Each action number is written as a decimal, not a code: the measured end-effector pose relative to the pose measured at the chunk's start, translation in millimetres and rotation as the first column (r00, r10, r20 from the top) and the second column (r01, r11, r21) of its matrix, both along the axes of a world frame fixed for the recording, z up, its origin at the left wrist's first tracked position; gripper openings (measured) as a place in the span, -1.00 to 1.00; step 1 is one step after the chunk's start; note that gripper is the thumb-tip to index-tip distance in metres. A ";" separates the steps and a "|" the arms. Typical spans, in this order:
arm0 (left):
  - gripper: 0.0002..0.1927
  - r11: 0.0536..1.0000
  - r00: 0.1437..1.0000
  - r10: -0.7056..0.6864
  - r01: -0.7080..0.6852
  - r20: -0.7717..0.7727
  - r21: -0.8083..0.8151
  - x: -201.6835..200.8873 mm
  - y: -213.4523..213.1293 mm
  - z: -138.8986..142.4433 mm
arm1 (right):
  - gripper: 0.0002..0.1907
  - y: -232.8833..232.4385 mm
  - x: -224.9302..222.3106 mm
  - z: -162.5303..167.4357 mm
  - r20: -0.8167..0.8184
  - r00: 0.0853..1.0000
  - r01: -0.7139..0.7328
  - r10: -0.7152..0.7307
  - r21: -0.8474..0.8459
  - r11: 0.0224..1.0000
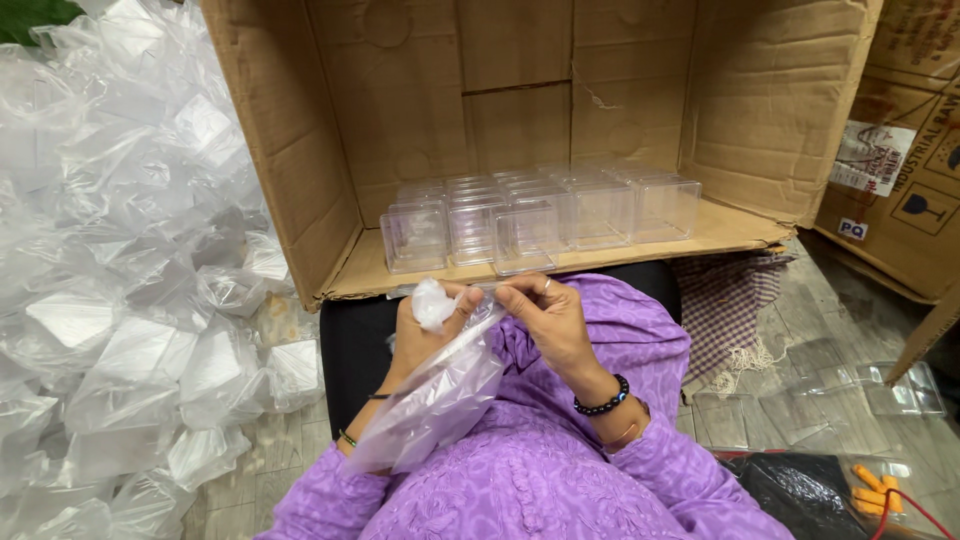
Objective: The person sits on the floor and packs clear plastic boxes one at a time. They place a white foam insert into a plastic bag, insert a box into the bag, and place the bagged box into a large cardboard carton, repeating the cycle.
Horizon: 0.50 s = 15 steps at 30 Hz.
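So the person in the purple top is sitting with a big cardboard box [400, 130] tipped on its side in front of them, and the work in hand is a clear plastic bag [435, 400] that hangs from both hands down over the lap.

Left hand [425, 330]: the fingers are curled shut around the bag's top edge, with a crumpled wad of clear plastic [433, 303] bunched up against the thumb. Right hand [550, 320]: thumb and forefinger are pinched together on the same edge, just beside the left hand, almost touching it. The other fingers are loosely bent. Looks to me like the step in hand is working the mouth of the bag open, or peeling it off whatever is inside. I honestly can't tell if there's a box in the bag, the plastic is too see-through.

Inside the cardboard box, along its lower flap right above the hands, there are rows of small clear plastic boxes [540, 210] standing tight together. Off to the left is a huge heap of the same sort of bagged clear boxes [120, 270] on the floor. At the right are a few loose clear boxes [880, 390] on the floor and a black bag [790, 495] at the bottom corner.

My guess for the next move: it needs both pinches to pull apart evenly so the thin film separates without tearing.
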<state>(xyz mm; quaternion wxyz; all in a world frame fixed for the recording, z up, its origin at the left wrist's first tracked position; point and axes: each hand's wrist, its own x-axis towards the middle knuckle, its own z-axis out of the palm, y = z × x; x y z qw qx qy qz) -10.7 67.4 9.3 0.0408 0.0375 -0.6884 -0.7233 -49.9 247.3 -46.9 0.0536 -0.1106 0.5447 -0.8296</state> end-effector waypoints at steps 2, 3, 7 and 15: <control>-0.68 0.997 0.997 0.014 -0.020 -0.071 -0.074 -1.8 -1.0 -14.5 | -0.91 1.4 -1.1 1.7 0.003 1.000 0.006 -0.006 -0.060 0.998; -0.68 0.989 0.989 0.008 -0.030 -0.149 -0.143 -3.3 -1.0 -22.2 | -0.90 2.2 -2.2 1.8 0.013 1.000 0.001 0.000 -0.087 0.996; -0.69 0.959 0.972 -0.031 -0.037 -0.234 -0.281 -13.0 3.8 -45.9 | -0.88 1.1 -6.6 -5.4 0.173 0.983 -0.035 0.064 -0.168 0.985; -0.70 0.442 0.793 -0.610 0.328 0.011 0.835 8.1 -53.9 -31.9 | -0.81 66.9 -21.4 -6.2 0.287 0.861 -0.390 0.420 -0.158 0.907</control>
